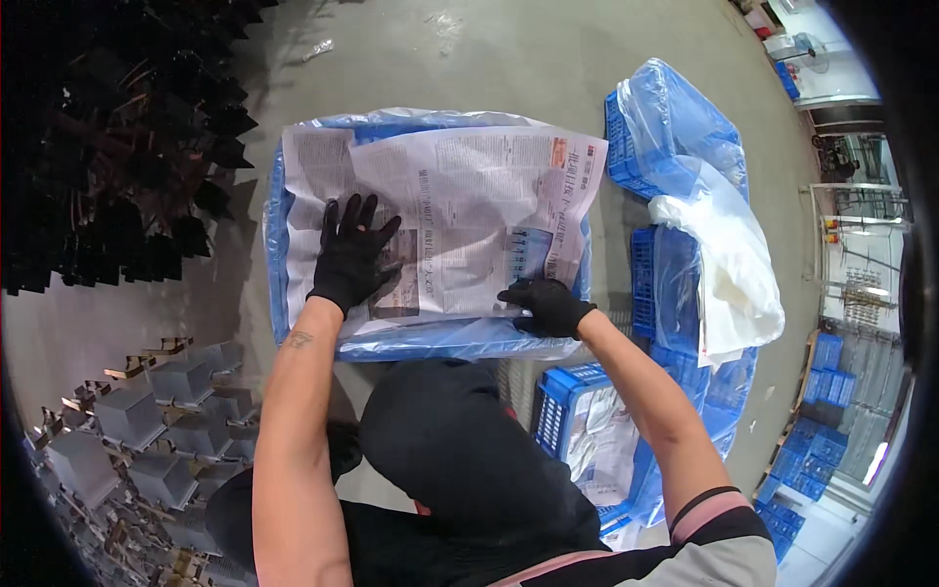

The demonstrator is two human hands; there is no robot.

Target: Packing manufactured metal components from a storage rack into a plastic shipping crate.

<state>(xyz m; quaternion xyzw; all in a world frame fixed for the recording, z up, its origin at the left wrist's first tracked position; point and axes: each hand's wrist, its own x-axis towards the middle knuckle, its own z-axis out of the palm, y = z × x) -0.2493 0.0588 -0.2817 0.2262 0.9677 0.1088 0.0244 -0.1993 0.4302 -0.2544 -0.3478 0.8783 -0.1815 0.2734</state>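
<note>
Knee: black-clad knee [440, 416] close to the near side of the lined crate [440, 341].
Right hand: gloved right hand [550, 307] at the crate's near right corner, fingers bent on the paper; whether they pinch it, I cannot tell.
Left hand: gloved left hand [354, 256] toward the crate's left side, palm down, fingers spread on the paper.
Newspaper: printed sheet [469, 196] across the crate's top, creased at left; its far right corner overhangs the rim, while plastic shows along the near edge.
Side gap: narrow floor strip between the crate and the plastic-covered crates [677, 137] to its right.
White sheeting: draped plastic [738, 264], right of the crate.
Floor: grey concrete [440, 64], stretching wide beyond the crate.
Left side: dark hanging parts [127, 137], left of the crate.
Room: blue crate stacks [817, 452], far right of the crate.
</note>
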